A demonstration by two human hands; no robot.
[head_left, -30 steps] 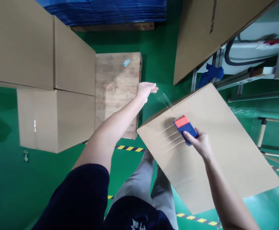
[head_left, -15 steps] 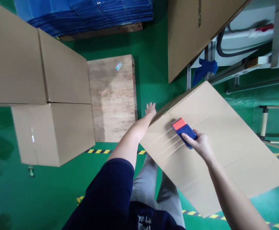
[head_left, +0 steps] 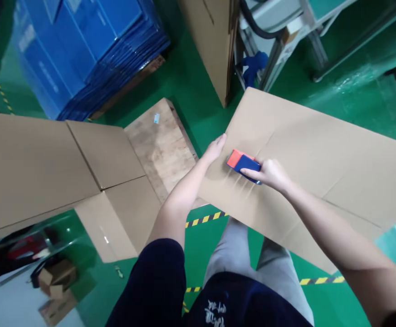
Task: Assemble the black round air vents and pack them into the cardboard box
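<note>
My right hand [head_left: 271,175] is wrapped round a blue tape dispenser [head_left: 248,167] with an orange-red end. The dispenser rests against the upper face of a large cardboard box [head_left: 306,131], near its left part, where pale creases run across the board. At the box's left edge is my left hand [head_left: 215,149], its fingers stretched out along the cardboard and seemingly touching it. The box lies tilted in front of my legs, its far right corner reaching the picture's right side.
A wooden pallet [head_left: 163,141] lies left of the box, beside stacked cardboard boxes [head_left: 31,159]. Blue folded sheets [head_left: 82,54] are piled behind it. Upright cardboard [head_left: 207,41] and a metal-framed bench [head_left: 276,50] stand at the back. Striped tape [head_left: 206,220] marks the green floor.
My view has turned, so the surroundings appear rotated. The box has swung round with its far corner shifted left. My right hand and the dispenser appear closer to my left hand, whose fingers are less spread.
</note>
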